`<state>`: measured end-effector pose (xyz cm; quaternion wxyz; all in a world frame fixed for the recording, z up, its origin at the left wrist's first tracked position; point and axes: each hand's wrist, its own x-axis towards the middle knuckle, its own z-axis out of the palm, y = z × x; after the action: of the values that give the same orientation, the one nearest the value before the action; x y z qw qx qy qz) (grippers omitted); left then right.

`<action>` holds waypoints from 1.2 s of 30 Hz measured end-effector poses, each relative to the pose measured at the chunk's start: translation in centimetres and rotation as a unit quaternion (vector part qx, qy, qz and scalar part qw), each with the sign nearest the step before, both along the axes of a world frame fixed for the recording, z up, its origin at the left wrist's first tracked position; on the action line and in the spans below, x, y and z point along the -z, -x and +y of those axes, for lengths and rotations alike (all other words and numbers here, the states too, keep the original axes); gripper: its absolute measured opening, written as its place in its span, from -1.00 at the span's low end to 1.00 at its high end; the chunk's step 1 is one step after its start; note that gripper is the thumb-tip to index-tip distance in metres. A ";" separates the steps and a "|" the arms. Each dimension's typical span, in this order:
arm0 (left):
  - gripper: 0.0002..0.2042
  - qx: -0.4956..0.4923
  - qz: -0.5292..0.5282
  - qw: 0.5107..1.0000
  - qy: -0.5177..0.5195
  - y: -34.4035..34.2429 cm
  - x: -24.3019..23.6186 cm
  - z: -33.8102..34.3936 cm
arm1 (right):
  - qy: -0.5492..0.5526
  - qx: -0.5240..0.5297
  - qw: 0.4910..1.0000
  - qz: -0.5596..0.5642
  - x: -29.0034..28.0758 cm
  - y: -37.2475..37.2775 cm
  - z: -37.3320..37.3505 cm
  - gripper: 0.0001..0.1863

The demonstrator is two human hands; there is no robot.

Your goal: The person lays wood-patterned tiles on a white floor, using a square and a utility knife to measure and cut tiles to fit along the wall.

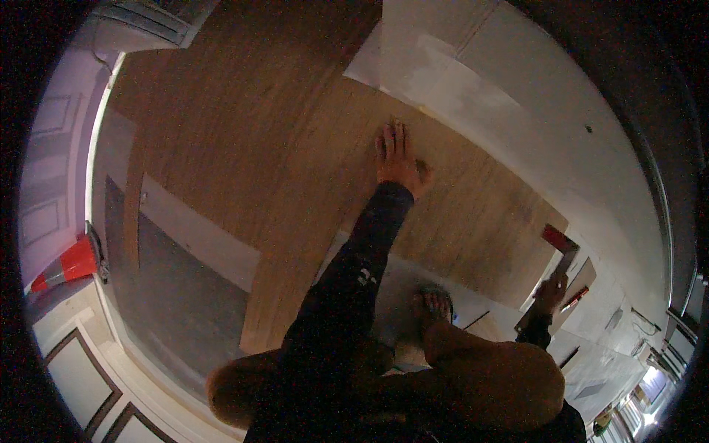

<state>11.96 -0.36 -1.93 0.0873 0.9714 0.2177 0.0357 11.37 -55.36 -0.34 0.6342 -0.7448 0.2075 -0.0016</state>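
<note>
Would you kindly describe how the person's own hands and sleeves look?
The left hand and right hand are ungloved. The long, dark fabric left sleeve bears a small whitish marking on the forearm; the dark right sleeve shows only partly.

Head view, one: fisheye, worn by the person [332,288] crouched before me; looks steeply down, from close above the knees [495,376], out past the wood floor's [221,133] right-hand edge.

The left hand [399,164] lies on the floorboards [244,140] — ahead of the foot [434,304]. The tool [560,238] is in the right hand [551,291], near the floorboards' right end — the cone [72,264] is at far left.
</note>
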 end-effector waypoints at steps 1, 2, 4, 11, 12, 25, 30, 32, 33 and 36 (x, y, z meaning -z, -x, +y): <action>-0.07 0.005 -0.015 1.000 -0.011 -0.3 0.7 -0.1 | 0.128 -0.057 0.989 0.044 -2.7 -1.2 5.7 -0.84; -0.07 0.006 -0.021 1.000 -0.005 -0.9 0.6 0.0 | 0.106 -0.064 0.989 0.083 -3.4 -2.3 8.6 -0.83; -0.06 0.016 -0.038 0.990 0.133 -1.1 0.1 -1.3 | 0.373 -0.300 0.875 0.077 -7.2 -4.0 15.0 -0.77; 0.00 0.022 -0.058 0.984 0.167 -0.5 -0.6 1.5 | 0.383 -0.483 0.692 -0.376 -8.0 -12.1 37.6 -0.69; 0.02 0.025 -0.052 0.985 0.161 -0.6 -0.6 1.2 | 0.390 -0.483 0.689 -0.373 -7.6 -13.1 38.7 -0.69; 0.09 0.023 -0.091 0.988 0.119 -0.6 0.9 1.7 | 0.495 -0.591 0.599 -0.217 -6.9 -16.0 43.5 -0.74; 0.04 0.034 -0.111 0.985 0.129 -0.8 0.4 1.4 | 0.510 -0.581 0.590 -0.232 -5.9 -17.0 42.1 -0.80; 0.01 0.039 -0.118 0.983 0.132 -0.8 0.1 1.2 | 0.475 -0.573 0.595 -0.303 -6.1 -17.6 41.7 -0.79; -0.01 0.033 -0.112 0.986 0.116 0.3 0.3 1.7 | 0.465 -0.577 0.599 -0.304 -6.5 -16.4 41.7 -0.79; -0.05 0.033 -0.021 0.992 0.121 -0.6 -1.9 1.2 | 0.466 -0.594 0.616 -0.225 -8.4 -14.3 37.7 -0.76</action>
<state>12.53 0.85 -0.07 0.2097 0.9595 0.1862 0.0262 25.63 -17.62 8.02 0.0911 -0.8770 -0.4584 0.1117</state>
